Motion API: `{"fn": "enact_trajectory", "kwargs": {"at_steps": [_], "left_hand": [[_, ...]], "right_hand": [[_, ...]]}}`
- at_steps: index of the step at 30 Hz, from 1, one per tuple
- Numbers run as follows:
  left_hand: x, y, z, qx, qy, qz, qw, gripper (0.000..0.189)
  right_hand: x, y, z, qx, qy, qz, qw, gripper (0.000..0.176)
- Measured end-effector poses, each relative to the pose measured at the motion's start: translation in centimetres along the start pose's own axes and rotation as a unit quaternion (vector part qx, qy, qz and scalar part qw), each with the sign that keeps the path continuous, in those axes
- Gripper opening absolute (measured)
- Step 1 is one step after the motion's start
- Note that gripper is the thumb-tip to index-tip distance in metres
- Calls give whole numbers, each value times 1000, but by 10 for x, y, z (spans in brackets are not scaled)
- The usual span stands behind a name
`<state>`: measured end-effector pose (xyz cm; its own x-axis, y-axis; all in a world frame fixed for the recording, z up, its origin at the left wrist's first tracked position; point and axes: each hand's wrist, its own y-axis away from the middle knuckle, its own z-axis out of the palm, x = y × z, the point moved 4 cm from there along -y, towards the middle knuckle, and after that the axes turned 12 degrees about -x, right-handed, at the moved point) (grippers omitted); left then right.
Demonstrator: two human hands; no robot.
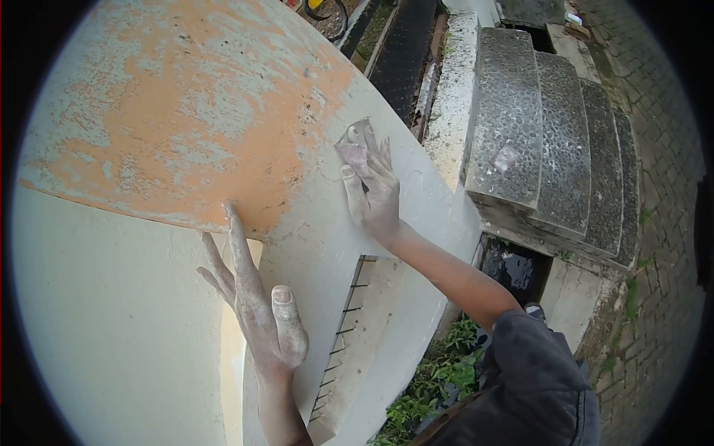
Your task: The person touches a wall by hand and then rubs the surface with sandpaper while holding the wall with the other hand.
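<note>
My right hand (378, 189) presses a small folded piece of sandpaper (354, 154) against the pale part of a painted wall (320, 204). Its fingers lie over the sheet, which is worn and dusty. Lower and to the left, my left hand (260, 316) is open, fingers stretched out and thumb apart. Its index fingertip touches the lower edge of a patch of peeling orange paint (256, 186), and the palm holds nothing. White dust coats both hands. Over the upper wall, the orange is mottled with pale green.
Below my right forearm is a slot with short dark spikes (344, 320). Curved pebbled steps (506, 111) rise at the right, with a small pale scrap (506, 157) on one. Beyond them runs a paved path (669, 223). Green plants (439, 364) and a dark drain (515, 267) lie below.
</note>
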<state>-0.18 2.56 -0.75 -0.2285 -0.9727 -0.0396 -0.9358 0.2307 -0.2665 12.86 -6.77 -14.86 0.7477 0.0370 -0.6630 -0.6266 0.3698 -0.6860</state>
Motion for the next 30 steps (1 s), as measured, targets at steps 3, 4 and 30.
{"fn": "enact_trajectory", "kwargs": {"at_steps": [3,4,30], "left_hand": [[0,0,-1,1,-5,-1,1000,74],[0,-1,0,0,-10,-1,1000,74],[10,-3,19,-41,-325,1,945,79]], "right_hand": [[-43,71,14,-260,36,-121,957,18],[-37,72,11,-270,55,-163,947,17],[-9,37,-10,-163,59,-98,980,18]]}}
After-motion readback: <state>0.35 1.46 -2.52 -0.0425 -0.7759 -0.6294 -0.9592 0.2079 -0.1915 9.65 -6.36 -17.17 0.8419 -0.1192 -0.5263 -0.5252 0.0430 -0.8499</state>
